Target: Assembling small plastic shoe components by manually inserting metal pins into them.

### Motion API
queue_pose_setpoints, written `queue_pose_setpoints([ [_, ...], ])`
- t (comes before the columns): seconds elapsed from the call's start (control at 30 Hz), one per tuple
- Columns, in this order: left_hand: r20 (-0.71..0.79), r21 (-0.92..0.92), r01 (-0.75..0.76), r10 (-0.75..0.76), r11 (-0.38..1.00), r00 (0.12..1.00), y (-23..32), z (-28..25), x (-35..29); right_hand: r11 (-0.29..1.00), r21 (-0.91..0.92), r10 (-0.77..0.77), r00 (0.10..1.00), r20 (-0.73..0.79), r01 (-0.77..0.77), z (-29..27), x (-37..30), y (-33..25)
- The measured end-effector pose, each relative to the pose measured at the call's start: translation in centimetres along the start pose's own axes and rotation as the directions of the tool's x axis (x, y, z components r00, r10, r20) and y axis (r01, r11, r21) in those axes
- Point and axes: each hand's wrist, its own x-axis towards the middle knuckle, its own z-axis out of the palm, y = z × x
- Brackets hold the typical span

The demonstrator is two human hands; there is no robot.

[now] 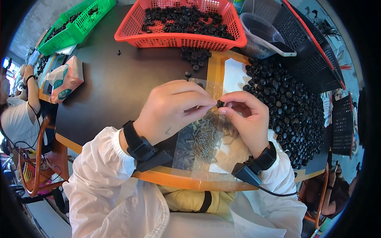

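My right hand (251, 121) pinches a small round black plastic part (220, 104) between thumb and forefinger. My left hand (172, 104) is closed in a pinch, its fingertips meeting that part from the left. Whatever the left fingertips hold, if anything, is too small and covered to make out. Below both hands a heap of thin metal screws (204, 139) lies on a clear plastic sheet (182, 152) at the table's near edge. To the right of my right hand spreads a big pile of black round caps (287, 109).
A red basket (180, 41) of black parts stands at the back, with loose black pieces (196, 57) before it. A green basket (85, 24) and a tissue pack (70, 81) are on the left. A clear tub (254, 29), a phone (282, 48) and a black crate (305, 51) stand back right. Other people sit nearby.
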Motion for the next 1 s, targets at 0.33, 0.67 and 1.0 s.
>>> queue_pose_setpoints([
  [0.33,-0.012,0.092,-0.035,0.036,0.995,0.999,0.3,0.3,-0.4,1.000,0.009,-0.022,1.000,0.004,0.022,0.0,-0.2,0.2],
  [0.67,-0.213,0.408,0.028,0.065,0.913,0.975,-1.9,-0.9,1.2,0.905,0.403,0.149,0.989,-0.005,-0.134,-0.8,0.2,0.5],
  [1.0,-0.012,0.394,0.298,-0.319,0.869,0.948,-4.8,-1.3,0.6,0.914,0.384,0.126,0.991,0.044,-0.134,-0.3,0.1,0.3],
])
